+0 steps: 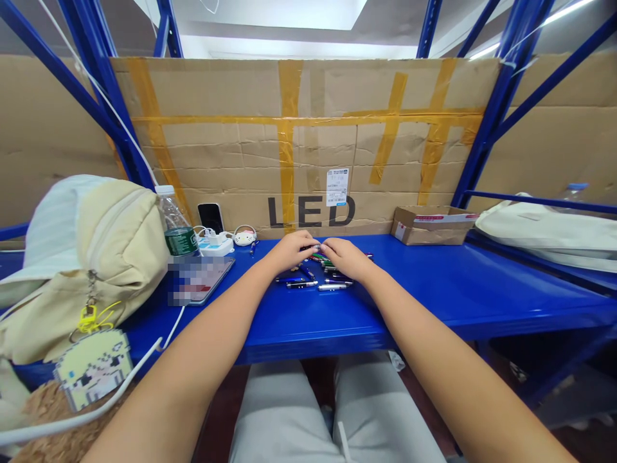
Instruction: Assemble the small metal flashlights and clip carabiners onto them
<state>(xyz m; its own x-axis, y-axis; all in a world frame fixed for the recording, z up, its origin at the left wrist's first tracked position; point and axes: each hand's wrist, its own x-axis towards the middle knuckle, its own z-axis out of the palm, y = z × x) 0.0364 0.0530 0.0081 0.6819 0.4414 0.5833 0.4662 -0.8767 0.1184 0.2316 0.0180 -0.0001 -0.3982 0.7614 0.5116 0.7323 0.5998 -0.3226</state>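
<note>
Several small pens or pen-like sticks (pixel 318 281) lie in a loose pile on the blue shelf (pixel 434 283), in black, silver, green and red. My left hand (pixel 289 249) and my right hand (pixel 343 256) rest over the back of the pile, fingertips meeting. Both hands have their fingers curled together around something small between them (pixel 318 246), too small to name. Some pens lie in front of my hands, free of them.
A cream backpack (pixel 96 251) with a keychain charm (pixel 94 368) and a white hat stands at left. Beside it are a water bottle (pixel 176 225), a phone (pixel 200 280), a charger block (pixel 214 241) with white cables. A small cardboard box (pixel 429 225) and white bag (pixel 544 231) lie at right. A taped cardboard wall stands behind.
</note>
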